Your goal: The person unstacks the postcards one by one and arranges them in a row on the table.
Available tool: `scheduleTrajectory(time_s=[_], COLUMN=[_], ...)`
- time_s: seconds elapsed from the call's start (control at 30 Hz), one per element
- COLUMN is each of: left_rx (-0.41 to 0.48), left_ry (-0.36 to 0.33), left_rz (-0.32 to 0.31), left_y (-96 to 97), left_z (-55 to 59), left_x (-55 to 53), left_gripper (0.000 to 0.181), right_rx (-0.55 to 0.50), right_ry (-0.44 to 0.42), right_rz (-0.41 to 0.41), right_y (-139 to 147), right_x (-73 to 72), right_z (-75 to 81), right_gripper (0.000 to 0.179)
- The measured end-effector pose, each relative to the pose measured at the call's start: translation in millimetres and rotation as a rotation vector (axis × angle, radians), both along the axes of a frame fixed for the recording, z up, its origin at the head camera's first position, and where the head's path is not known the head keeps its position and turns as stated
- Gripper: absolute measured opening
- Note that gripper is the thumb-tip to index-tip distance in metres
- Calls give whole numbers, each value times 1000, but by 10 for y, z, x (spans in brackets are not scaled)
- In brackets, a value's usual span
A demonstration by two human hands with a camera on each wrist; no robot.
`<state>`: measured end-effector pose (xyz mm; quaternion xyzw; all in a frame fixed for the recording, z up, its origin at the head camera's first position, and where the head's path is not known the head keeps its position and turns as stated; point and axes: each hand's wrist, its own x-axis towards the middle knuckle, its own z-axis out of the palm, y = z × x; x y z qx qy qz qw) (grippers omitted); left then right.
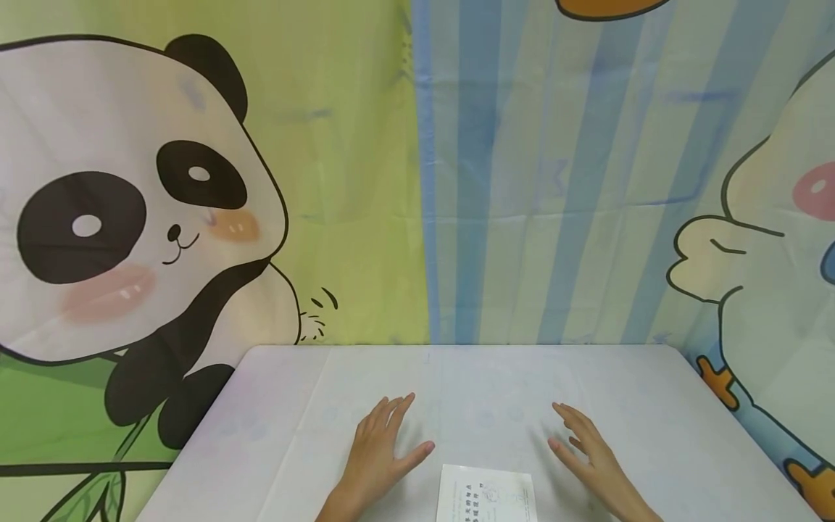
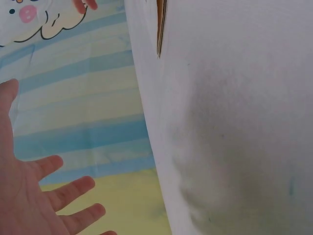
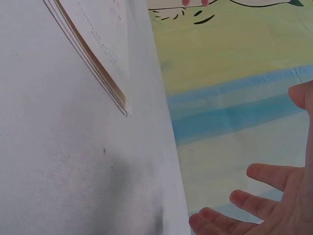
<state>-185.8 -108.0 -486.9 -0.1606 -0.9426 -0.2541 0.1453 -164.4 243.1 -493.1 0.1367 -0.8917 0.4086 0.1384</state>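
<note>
A thin book (image 1: 488, 496) with a pale printed cover lies on the white table at its near edge, partly cut off by the bottom of the head view. My left hand (image 1: 378, 453) hovers to the left of it, fingers spread and holding nothing. On the other side my right hand (image 1: 596, 460) is held over the table, its fingers apart and nothing in them. The book's page edges (image 3: 95, 51) show in the right wrist view, and a corner of the book (image 2: 160, 29) appears at the top of the left wrist view. Neither hand touches it.
The white table (image 1: 483, 395) reaches back to a cloth backdrop (image 1: 365, 181) with a cartoon panda on the left and a white cartoon figure on the right. Soft shadows of the hands fall on the tabletop.
</note>
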Motion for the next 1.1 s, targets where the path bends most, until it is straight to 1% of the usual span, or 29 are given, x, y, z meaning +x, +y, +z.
scheduleTrajectory(time_s=[0.17, 0.37, 0.43, 0.5, 0.57, 0.67, 0.77, 0.93, 1.0, 1.1], left_rx=[23, 30, 25, 20, 11, 5, -9, -33, -27, -1], left_ry=[3, 27, 37, 45, 53, 58, 57, 8, -36, -122], left_rz=[-22, -47, -55, -63, -69, -79, -87, -112, -130, -162], left_y=[11, 23, 30, 36, 42, 47, 51, 47, 44, 40], left_z=[-14, -57, -64, -67, -68, -79, -94, -128, -133, -134], left_x=[30, 86, 112, 138, 162, 196, 218, 238, 249, 264], left_gripper=[75, 71, 69, 68, 68, 67, 67, 68, 68, 70], right_rx=[-25, -87, -111, -128, -138, -145, -158, -176, -175, -169], right_ry=[-12, -84, -94, -72, -22, 71, 120, 132, 130, 120], right_rz=[-1, 4, 13, 34, 73, 154, 238, 332, 359, 386], right_y=[-9, -24, -33, -41, -46, -42, -26, -7, -3, 3], right_x=[33, 60, 64, 62, 54, 41, 32, 31, 33, 36], right_z=[-71, -96, -110, -135, -174, -247, -317, -387, -395, -397], right_gripper=[49, 47, 46, 47, 48, 52, 55, 51, 47, 41])
